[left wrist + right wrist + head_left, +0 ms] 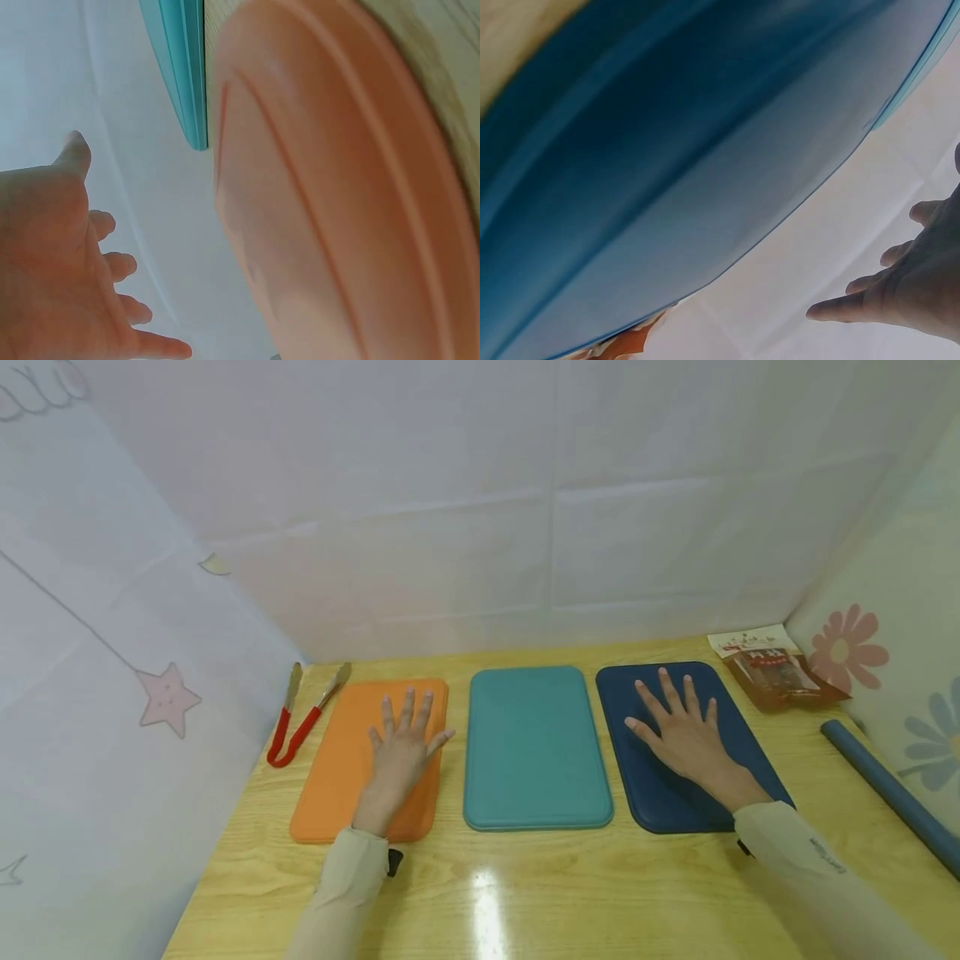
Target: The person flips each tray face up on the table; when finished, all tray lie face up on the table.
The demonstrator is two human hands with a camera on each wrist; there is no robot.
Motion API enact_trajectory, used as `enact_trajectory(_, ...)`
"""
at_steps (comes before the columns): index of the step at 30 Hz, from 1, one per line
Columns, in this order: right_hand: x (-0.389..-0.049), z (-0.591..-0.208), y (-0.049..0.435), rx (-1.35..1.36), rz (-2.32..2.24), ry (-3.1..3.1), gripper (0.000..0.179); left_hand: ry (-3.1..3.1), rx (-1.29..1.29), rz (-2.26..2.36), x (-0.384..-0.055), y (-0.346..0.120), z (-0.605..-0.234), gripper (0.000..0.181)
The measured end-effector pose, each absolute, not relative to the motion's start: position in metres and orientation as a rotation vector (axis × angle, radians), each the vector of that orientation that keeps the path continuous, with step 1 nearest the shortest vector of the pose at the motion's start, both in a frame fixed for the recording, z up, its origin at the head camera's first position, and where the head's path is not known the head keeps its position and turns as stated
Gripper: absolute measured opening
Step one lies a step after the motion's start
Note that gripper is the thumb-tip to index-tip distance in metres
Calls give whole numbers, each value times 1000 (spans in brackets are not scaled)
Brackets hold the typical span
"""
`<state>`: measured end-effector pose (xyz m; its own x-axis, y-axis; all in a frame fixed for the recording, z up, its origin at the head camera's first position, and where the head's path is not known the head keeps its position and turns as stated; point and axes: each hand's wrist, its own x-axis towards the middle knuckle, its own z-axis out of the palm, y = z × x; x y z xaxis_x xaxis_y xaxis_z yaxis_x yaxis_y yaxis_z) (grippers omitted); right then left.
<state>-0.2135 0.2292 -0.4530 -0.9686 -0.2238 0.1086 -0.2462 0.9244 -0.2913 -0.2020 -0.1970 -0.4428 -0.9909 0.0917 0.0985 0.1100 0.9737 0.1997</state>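
Three cutting boards lie in a row on the wooden table: an orange board (pixel 341 760) at left, a teal board (pixel 536 747) in the middle, a navy board (pixel 637 777) at right. Over the orange board is my left hand (pixel 397 756), fingers spread; in the left wrist view a gap separates this hand (pixel 60 270) from the board (pixel 337 187). My right hand (pixel 686 739) is spread above the navy board. The right wrist view likewise has the hand (pixel 915 285) apart from the navy board (pixel 682 165). Neither hand holds anything.
Red-handled tongs (pixel 300 727) lie spread left of the orange board. At the back right is a brown food packet (pixel 780 672) with a white top. A dark blue-grey rod (pixel 892 793) lies along the right side. Cloth walls (pixel 450 527) enclose the table.
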Motion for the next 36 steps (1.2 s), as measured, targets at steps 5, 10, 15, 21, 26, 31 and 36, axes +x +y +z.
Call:
enact_trajectory(5,-211,-452,234,358,459,-3006,74,-2985,-155,-352,-202,-188,-442,78)
enact_trajectory(10,-207,-456,242,332,455,-3008,74,-2933,-181,-423,-201,-175,-442,79)
enact_trajectory(15,-205,-458,251,330,449,-2996,73,-2905,-237,-449,-202,-158,-447,80)
enact_trajectory(21,-205,-462,260,325,445,-3017,73,-2859,-341,-441,-196,-137,-451,78)
enact_trajectory(26,-204,-467,271,289,418,-3035,74,-2789,-443,-431,-195,-118,-450,74)
enact_trajectory(31,-201,-472,282,265,430,-3049,75,-2773,-522,-423,-197,-89,-454,74)
enact_trajectory(36,-198,-476,291,248,453,-3057,75,-2874,-576,-490,-194,-52,-455,75)
